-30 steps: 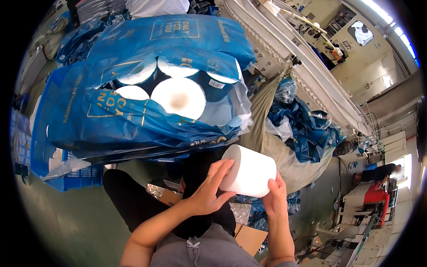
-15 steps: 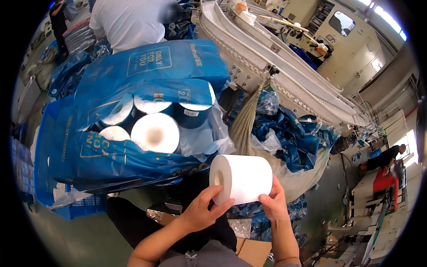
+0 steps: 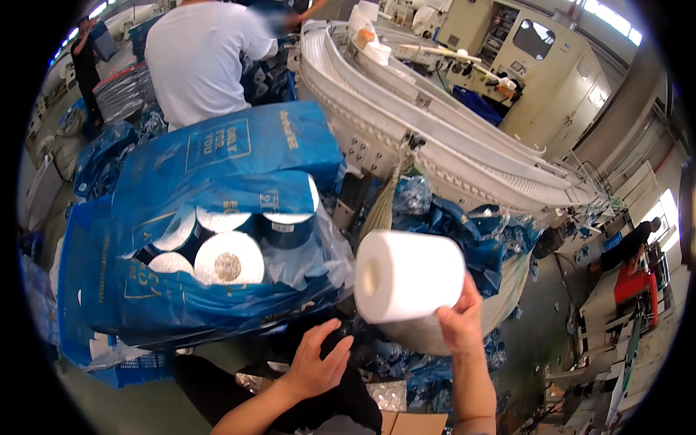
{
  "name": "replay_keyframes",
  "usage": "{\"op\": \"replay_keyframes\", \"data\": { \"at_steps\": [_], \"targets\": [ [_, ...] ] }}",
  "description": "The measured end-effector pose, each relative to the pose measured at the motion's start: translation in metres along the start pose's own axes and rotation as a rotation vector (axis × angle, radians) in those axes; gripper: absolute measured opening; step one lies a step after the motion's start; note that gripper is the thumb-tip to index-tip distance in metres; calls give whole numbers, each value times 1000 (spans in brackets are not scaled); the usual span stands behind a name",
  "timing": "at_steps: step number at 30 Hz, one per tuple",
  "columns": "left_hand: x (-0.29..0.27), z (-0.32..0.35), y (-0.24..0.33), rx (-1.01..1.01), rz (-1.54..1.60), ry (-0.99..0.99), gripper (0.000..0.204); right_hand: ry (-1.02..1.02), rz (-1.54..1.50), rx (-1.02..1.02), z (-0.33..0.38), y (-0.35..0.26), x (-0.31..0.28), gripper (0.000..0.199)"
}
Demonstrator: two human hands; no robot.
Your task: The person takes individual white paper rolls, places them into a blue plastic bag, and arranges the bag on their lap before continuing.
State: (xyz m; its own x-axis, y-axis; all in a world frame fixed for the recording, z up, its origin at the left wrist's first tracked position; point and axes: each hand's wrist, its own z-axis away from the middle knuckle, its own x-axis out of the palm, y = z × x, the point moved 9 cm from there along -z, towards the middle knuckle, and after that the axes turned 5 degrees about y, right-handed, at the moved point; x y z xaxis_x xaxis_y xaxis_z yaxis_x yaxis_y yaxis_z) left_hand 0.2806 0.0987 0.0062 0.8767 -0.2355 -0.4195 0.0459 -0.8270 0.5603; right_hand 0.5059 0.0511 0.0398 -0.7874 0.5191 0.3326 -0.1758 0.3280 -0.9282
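A plain white toilet paper roll (image 3: 415, 278) is held up in front of me, its cardboard core facing left. My right hand (image 3: 462, 316) grips its right end, thumb below and fingers partly hidden behind it. Lower and to the left, my left hand (image 3: 319, 362) is open with bent, spread fingers, apart from the roll. A large blue plastic bag (image 3: 217, 174) lies torn on the left, and several dark-wrapped rolls (image 3: 229, 258) show their pale ends through the opening.
The bag rests on a blue plastic crate (image 3: 134, 373). A curved metal conveyor (image 3: 435, 156) runs behind. Blue plastic scraps fill a pale sack (image 3: 500, 286). A person in a white shirt (image 3: 196, 61) works at the far left. Cardboard (image 3: 413, 423) lies below my hands.
My left hand has let go of the roll and dropped away to the left. My right hand has lifted the roll slightly up and right. My view has shifted.
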Motion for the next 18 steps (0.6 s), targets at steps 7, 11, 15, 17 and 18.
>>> {"op": "replay_keyframes", "data": {
  "at_steps": [7,11,15,17,18],
  "targets": [
    [23,89,-38,-396,22,-304,33,276,254,-434,-209,-95,-59,71],
    [-24,193,-62,-651,-24,-214,15,326,428,-434,-312,-63,-74,69],
    [-78,226,-77,-880,-320,-101,12,412,638,-256,-353,-28,-112,62],
    [-85,239,-82,-983,-341,-75,12,414,519,-164,-361,-17,-131,59],
    [-83,248,-83,-1024,-324,-72,13,415,465,-117,-363,-12,-137,58]
  ]
}}
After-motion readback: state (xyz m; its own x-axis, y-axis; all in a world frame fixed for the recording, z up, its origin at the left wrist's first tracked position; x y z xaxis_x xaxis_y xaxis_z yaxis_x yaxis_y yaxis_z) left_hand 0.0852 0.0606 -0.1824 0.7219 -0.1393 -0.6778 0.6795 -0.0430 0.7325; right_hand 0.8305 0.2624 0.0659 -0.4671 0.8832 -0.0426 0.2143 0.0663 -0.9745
